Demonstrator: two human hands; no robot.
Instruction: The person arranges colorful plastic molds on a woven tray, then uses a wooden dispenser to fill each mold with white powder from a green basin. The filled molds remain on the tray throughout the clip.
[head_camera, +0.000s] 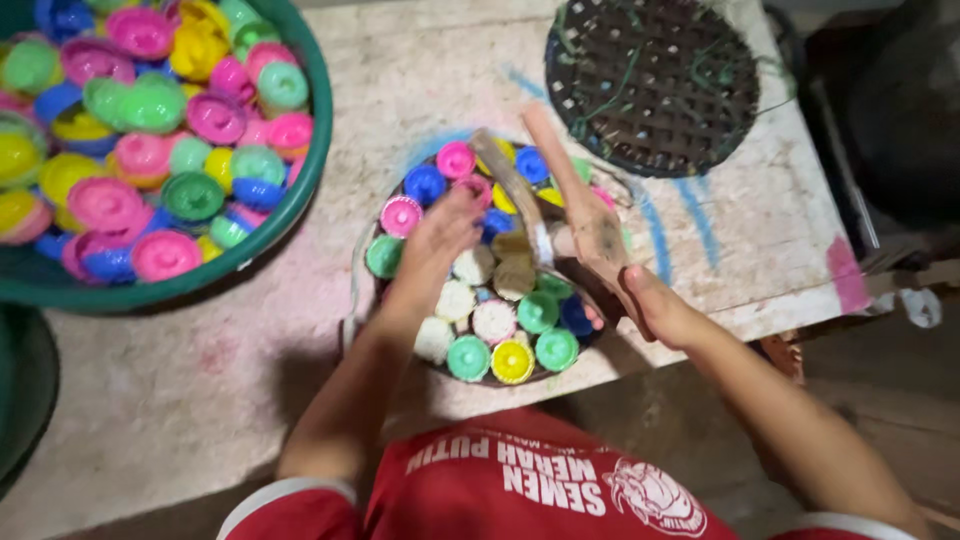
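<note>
A round tray (357, 262) in front of me is packed with small ridged discs in pink, blue, green, yellow and off-white. My left hand (440, 228) rests on the discs near the tray's middle, fingers curled over a pink one. My right hand (655, 300) grips the end of a wooden tool (585, 205) with two long flat arms. The arms reach up and to the left across the tray.
A big green basin (290, 205) heaped with several more coloured discs fills the upper left. A dark woven round mat (652, 80) lies at the top right. The worn tabletop (200, 380) ends in an edge at the right. My red shirt (520, 480) is below.
</note>
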